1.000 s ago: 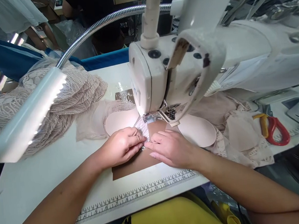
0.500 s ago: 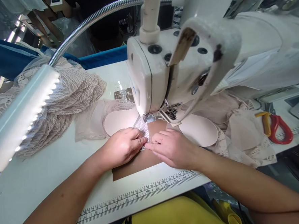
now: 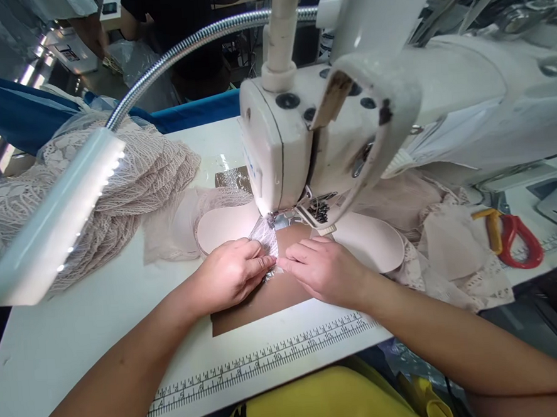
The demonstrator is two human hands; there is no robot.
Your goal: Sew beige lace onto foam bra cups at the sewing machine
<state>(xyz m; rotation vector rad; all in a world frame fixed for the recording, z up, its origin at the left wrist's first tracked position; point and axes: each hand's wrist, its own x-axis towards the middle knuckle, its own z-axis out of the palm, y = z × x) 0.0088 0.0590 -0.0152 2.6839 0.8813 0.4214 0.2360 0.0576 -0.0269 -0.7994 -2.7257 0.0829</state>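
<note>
A strip of pale lace fabric (image 3: 265, 234) lies under the needle area of the white sewing machine (image 3: 268, 152). My left hand (image 3: 233, 274) is closed on its near end, thumb and fingers pressed together. From the other side my right hand (image 3: 327, 270) has its fingers curled, its fingertips meeting the lace edge beside my left thumb. To the left of the needle lies a smooth beige bra cup (image 3: 225, 227); another beige cup (image 3: 370, 240) is at the right. Under both hands is a brown plate (image 3: 256, 310). The exact stitch point is hidden behind the machine head.
Stacked lace pieces (image 3: 135, 173) lie at the left beneath an LED lamp (image 3: 57, 222) on a bendable metal neck. Red-handled scissors (image 3: 516, 241) rest at the right near more lace. A measuring tape (image 3: 250, 367) runs along the table's front edge. Another person (image 3: 169, 39) is behind.
The view has shifted slightly. My right fingers have drawn closer together near the lace edge; my left hand keeps its hold with little movement.
</note>
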